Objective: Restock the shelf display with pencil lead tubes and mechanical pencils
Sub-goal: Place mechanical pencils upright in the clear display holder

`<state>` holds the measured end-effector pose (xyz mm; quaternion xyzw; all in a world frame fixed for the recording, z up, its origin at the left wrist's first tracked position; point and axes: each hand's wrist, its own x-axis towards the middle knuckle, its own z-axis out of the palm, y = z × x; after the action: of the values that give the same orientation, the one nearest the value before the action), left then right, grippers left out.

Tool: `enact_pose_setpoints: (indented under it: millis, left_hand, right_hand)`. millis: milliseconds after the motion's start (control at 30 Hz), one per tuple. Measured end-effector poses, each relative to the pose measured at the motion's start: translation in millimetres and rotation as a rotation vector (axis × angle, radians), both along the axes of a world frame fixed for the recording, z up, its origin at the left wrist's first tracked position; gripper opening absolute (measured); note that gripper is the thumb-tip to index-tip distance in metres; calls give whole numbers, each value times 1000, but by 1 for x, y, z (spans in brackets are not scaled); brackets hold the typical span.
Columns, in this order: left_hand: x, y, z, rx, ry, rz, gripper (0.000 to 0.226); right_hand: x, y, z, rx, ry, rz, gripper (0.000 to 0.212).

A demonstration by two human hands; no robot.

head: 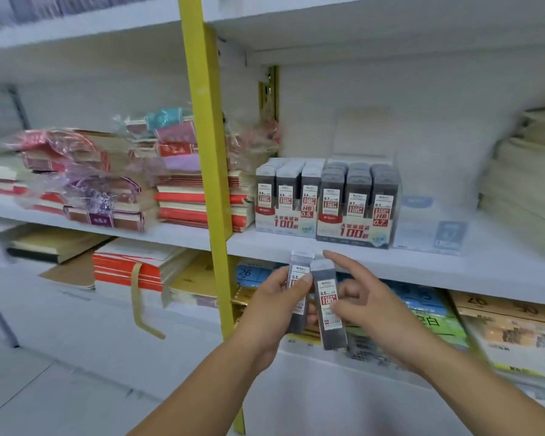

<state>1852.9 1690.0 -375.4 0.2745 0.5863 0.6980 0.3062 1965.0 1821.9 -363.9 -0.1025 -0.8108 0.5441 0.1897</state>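
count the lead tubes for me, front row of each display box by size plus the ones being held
0.5 front-row tubes: 3
0.7 front-row tubes: 3
held 0.5 tubes: 2
total: 8

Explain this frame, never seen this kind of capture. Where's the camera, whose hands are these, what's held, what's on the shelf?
No robot here. It is one picture from a wide-angle camera worn on a person's head, looking forward and down, so both arms enter from the bottom. The left hand grips a pencil lead tube, the back tube, marked 0.5. The right hand appears to pinch a second one, the front tube, also marked 0.5, with its index finger raised. On the white shelf just above stand two display boxes full of such tubes: the 0.5 box on the left and the 0.7 box beside it. Left of the yellow post lie stacked notebooks. I cannot make out any mechanical pencils.
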Motion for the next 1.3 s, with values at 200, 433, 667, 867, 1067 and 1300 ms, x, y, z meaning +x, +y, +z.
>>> enact_pose_setpoints:
  millis: [200, 433, 667, 867, 1067, 1300]
  left_hand:
    - [-27, 1, 32, 138, 45, 138, 14]
    - [-51, -8, 44, 185, 114, 145, 27]
    - [-56, -5, 46, 222, 163, 87, 25]
    - [-57, -3, 46, 235, 168, 63, 20]
    - [-56, 6, 51, 255, 188, 96, 18]
    - [-64, 22, 34, -106, 927, 495, 59]
  right_hand:
    - [-23, 6, 80, 262, 379, -186, 52]
    - [-72, 17, 150, 931, 353, -353, 36]
    - [-99, 32, 142, 1146, 12, -492, 19]
    - [-93, 28, 145, 1304, 128, -536, 37]
    - [-83, 4, 134, 836, 118, -120, 24]
    - [-75, 29, 167, 1048, 397, -410, 20]
